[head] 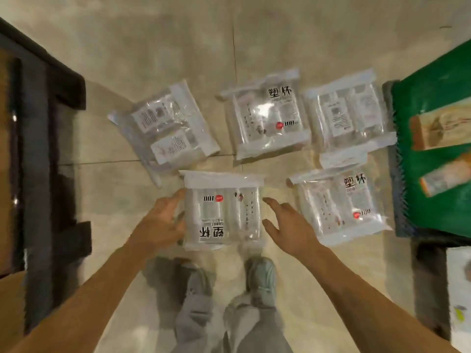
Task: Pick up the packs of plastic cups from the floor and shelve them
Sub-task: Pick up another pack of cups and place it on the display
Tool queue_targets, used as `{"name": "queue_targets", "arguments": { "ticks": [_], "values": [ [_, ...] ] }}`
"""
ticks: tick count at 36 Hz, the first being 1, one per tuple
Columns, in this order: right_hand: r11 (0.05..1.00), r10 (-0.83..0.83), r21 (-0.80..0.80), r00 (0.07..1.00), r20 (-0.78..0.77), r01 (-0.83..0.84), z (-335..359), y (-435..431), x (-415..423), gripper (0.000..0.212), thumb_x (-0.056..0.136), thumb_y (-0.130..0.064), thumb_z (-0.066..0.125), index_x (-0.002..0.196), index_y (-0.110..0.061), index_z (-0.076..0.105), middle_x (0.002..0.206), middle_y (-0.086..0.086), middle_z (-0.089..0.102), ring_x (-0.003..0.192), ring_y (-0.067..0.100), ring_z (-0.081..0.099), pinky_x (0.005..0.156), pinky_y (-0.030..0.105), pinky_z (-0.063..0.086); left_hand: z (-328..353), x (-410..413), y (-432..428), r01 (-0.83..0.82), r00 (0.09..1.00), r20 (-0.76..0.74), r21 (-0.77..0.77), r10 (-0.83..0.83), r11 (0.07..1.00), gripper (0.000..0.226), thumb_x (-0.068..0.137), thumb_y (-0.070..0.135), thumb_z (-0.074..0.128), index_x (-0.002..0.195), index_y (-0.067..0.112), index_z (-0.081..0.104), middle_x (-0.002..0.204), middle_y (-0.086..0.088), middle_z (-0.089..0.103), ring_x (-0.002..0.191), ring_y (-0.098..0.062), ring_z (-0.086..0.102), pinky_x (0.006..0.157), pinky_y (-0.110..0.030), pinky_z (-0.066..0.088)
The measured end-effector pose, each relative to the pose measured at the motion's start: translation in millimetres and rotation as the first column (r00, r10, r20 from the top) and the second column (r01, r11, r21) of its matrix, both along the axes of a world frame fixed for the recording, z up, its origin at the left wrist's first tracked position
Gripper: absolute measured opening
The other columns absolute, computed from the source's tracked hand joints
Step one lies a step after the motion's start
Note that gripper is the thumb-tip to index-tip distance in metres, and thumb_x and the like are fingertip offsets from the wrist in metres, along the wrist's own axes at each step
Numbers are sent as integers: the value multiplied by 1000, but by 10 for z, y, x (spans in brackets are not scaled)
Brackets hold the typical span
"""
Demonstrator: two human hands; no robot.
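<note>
Several clear packs of plastic cups lie on the tiled floor. The nearest pack [223, 212] is just in front of my feet, its label upside down to me. My left hand [159, 222] grips its left side, fingers curled round the edge. My right hand [285, 222] hovers open just right of it, fingers spread, not touching. Other packs lie at the left [165, 126], the middle back [267, 115], the right back [349, 113] and the near right [339, 207].
A dark shelf unit [43, 159] stands along the left. On the right a green platform [433, 159] carries some boxed goods. My grey shoes [260, 281] and trouser legs are at the bottom centre.
</note>
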State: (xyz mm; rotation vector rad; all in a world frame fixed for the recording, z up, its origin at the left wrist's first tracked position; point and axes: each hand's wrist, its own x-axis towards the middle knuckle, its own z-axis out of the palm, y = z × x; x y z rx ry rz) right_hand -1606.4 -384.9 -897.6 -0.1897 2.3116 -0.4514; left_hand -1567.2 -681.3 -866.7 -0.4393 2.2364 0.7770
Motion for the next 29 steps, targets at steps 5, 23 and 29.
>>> {"name": "queue_targets", "arguments": {
  "ticks": [5,23,29],
  "values": [
    [997,-55,-44,995,87,59,-1324,31,148,73,95,-52,52,152,-52,6,129,16,49,107,34,58,87,47,52,-1490,308,-110,-28,995,98,77,20,997,77,85,60,44,152,48,9,125,-13,52,110,-29,57,100,-45,45],
    [927,-177,-340,984,-20,159,236,-121,-202,71,95,-50,56,149,-59,11,150,2,34,138,12,34,111,44,36,-134,224,-200,-307,931,-58,404,359,862,84,85,56,64,146,61,7,151,9,37,133,-19,46,105,-51,42],
    [893,-200,-442,957,-211,89,2768,-490,-730,62,95,-50,55,146,-61,21,153,-6,30,144,1,19,110,32,30,2360,-213,-520,-232,884,-299,385,358,893,77,88,47,61,144,63,11,150,36,22,141,-10,34,107,-38,43]
  ]
}}
